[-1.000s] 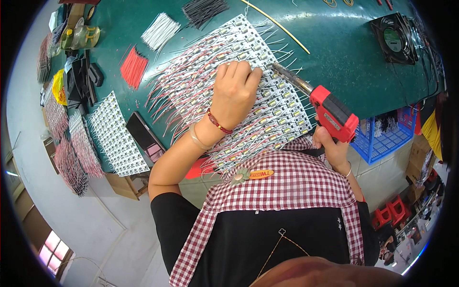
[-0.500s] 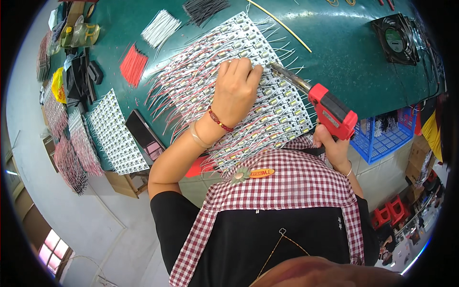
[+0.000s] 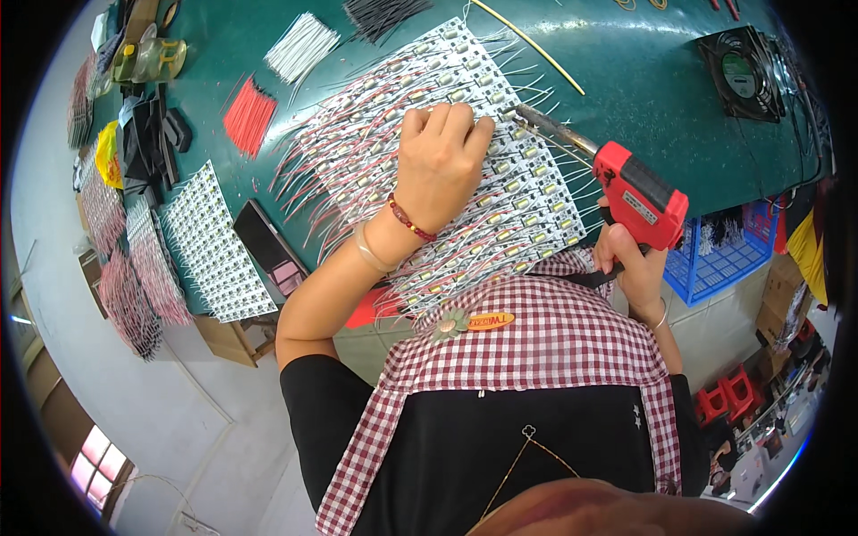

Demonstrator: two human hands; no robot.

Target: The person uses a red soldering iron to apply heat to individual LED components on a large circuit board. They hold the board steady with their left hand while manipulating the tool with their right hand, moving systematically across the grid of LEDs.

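Observation:
A white panel of small circuit boards (image 3: 527, 192) lies on the green table, with red and white wires running off it. My left hand (image 3: 440, 161) rests over its middle, fingers curled down and closed; whatever they pinch is hidden beneath them. In my right hand (image 3: 636, 268) is a red and black soldering gun (image 3: 639, 196), held by its handle below the panel's right side. Its metal barrel (image 3: 563, 132) points up and left, the tip close to the panel's right part, just right of my left fingers. Whether the tip touches cannot be seen.
Bundles of red wires (image 3: 250, 118), white wires (image 3: 302, 46) and black wires (image 3: 384, 16) lie beyond the panel. A phone (image 3: 268, 246) and another board panel (image 3: 219, 250) are at left. A black fan (image 3: 740, 76) stands far right, above a blue crate (image 3: 719, 255).
The soldering gun and my right hand have shifted a little to the right, the tip drawing away from my left fingers. My left hand has barely moved.

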